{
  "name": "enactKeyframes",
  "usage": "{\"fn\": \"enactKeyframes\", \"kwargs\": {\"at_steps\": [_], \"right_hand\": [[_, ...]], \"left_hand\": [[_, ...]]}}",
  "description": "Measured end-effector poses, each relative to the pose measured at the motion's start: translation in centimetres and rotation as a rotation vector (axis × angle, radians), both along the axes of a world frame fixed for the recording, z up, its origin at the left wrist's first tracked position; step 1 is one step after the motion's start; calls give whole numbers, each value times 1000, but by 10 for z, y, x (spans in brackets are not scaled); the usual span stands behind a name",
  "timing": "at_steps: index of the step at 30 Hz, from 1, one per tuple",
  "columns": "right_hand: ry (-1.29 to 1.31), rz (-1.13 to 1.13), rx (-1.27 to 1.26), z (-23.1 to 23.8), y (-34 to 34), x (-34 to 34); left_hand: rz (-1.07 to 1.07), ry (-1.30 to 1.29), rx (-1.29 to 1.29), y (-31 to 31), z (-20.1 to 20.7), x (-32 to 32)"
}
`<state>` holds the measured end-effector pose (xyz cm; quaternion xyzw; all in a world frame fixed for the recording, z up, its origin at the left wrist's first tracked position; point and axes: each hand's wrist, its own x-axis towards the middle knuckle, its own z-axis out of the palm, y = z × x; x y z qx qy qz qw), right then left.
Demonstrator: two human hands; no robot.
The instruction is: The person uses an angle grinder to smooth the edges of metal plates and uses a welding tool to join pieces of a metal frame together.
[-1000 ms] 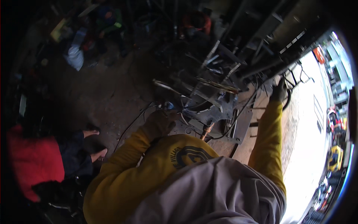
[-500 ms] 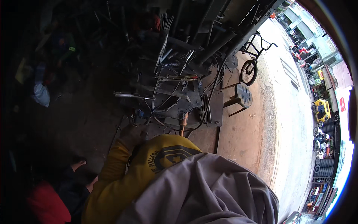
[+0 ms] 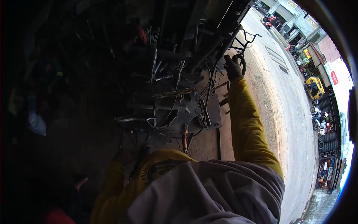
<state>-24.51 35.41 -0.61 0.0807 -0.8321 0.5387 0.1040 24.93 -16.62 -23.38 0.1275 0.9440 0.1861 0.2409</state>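
My right arm, in a yellow sleeve, is stretched forward to the right. At its end my right hand [image 3: 233,68] is raised with its fingers apart and nothing visible in them; from this view it overlaps the wheel of a black bicycle [image 3: 244,46], and touch cannot be told. My left hand [image 3: 125,156] hangs low in the dark beside my body, near the close edge of a metal worktable [image 3: 214,108]; its fingers are lost in shadow. Thin bent metal frame parts [image 3: 173,93] lie on the table. An orange tube-like piece [image 3: 184,141] juts from its near edge.
Dark cables [image 3: 212,80] run down the table's right side. A stool is partly hidden behind my right arm. People [image 3: 37,121] are dimly visible at left. Long dark bars [image 3: 209,52] rise at the back. A paved street [image 3: 294,123] runs along the right.
My right arm has come into view and reached forward to the right. My left hand has drawn back from the table's near edge. The view has shifted slightly.
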Motion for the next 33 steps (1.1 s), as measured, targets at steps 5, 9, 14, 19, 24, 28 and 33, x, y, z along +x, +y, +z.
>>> {"fn": "enactKeyframes", "kwargs": {"at_steps": [5, 9, 14, 19, 24, 28, 33], "right_hand": [[-54, 209, -195, 12, -38, -48], [-13, 16, -140, 10, -72, -45], [115, -149, 28, 8, -117, -41], [160, -259, 133, 1, -119, -36], [166, -347, 130, -1, -90, 8], [42, -474, -143, -24, -130, 134], [-36, -124, -422, -22, -149, 223]], "left_hand": [[-130, -30, -144, -51, -64, 98], [-17, -346, -128, -59, -65, 151], [49, -448, -105, -68, -65, 158], [114, -451, -40, -77, -62, 113], [261, -448, 178, -68, -57, 56], [161, -375, 21, -72, -61, 71], [-255, -231, -162, -47, -87, 89]]}}
